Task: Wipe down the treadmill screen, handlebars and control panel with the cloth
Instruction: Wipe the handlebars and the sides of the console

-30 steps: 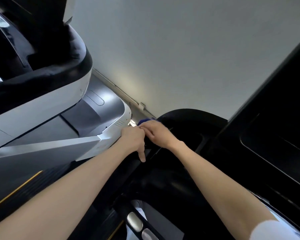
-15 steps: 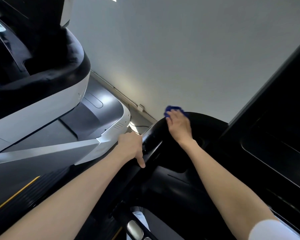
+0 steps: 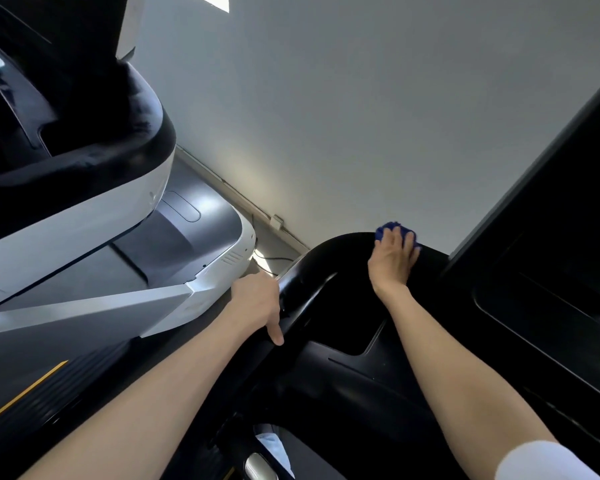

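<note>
A blue cloth (image 3: pixel 388 227) lies bunched on top of the black curved handlebar (image 3: pixel 336 251) of the treadmill. My right hand (image 3: pixel 392 261) presses it down with fingers laid flat, and only the cloth's far edge shows past my fingertips. My left hand (image 3: pixel 257 303) grips the left end of the same bar, fingers curled round it and thumb pointing down. The dark screen (image 3: pixel 551 202) rises at the right. The black control panel (image 3: pixel 343 375) lies between my forearms.
A neighbouring white and black treadmill (image 3: pixel 84 220) stands close on the left. A grey wall (image 3: pixel 361 116) is just behind the handlebar, with a cable along its base. A silver grip sensor (image 3: pixel 257 465) shows at the bottom.
My right hand has slid the cloth along the bar to the right, away from my left hand and toward the screen. My left hand has kept its grip in place.
</note>
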`<state>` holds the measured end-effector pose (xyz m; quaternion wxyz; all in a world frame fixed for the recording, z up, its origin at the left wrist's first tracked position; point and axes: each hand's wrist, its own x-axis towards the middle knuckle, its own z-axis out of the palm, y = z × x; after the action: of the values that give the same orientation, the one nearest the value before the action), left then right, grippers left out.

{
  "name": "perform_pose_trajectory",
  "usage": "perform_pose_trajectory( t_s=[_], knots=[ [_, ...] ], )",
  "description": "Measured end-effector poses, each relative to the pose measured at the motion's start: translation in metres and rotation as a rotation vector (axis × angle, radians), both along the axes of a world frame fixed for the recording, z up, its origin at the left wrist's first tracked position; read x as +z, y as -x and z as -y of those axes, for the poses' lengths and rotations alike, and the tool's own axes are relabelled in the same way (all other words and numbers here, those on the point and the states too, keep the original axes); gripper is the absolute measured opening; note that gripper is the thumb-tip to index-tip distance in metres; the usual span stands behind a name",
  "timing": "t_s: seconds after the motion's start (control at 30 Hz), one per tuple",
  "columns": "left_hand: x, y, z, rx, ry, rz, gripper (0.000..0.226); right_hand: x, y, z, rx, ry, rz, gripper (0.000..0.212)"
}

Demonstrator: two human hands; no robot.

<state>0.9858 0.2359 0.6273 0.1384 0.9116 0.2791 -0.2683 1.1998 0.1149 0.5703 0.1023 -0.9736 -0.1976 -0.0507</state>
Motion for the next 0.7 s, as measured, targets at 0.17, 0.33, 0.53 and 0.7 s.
perform_pose_trajectory(
  t_s=[0.17, 0.33, 0.53, 0.7],
  knots=[
    [0.000, 0.001, 0.001, 0.042, -0.002, 0.020, 0.064, 0.014, 0.007, -0.023, -0.207, 0.045, -0.157, 0.049],
    [-0.002, 0.010, 0.003, 0.101, -0.003, 0.084, 0.055, 0.001, 0.036, -0.033, 0.349, 0.125, -0.076, 0.046],
    [-0.012, 0.026, 0.003, 0.213, 0.026, 0.154, 0.058, 0.004, 0.018, 0.011, -0.163, -0.018, -0.062, 0.044],
    [-0.019, 0.030, 0.008, 0.267, 0.060, 0.204, 0.068, 0.010, 0.041, -0.038, 0.195, -0.051, -0.201, 0.039]
  ],
)
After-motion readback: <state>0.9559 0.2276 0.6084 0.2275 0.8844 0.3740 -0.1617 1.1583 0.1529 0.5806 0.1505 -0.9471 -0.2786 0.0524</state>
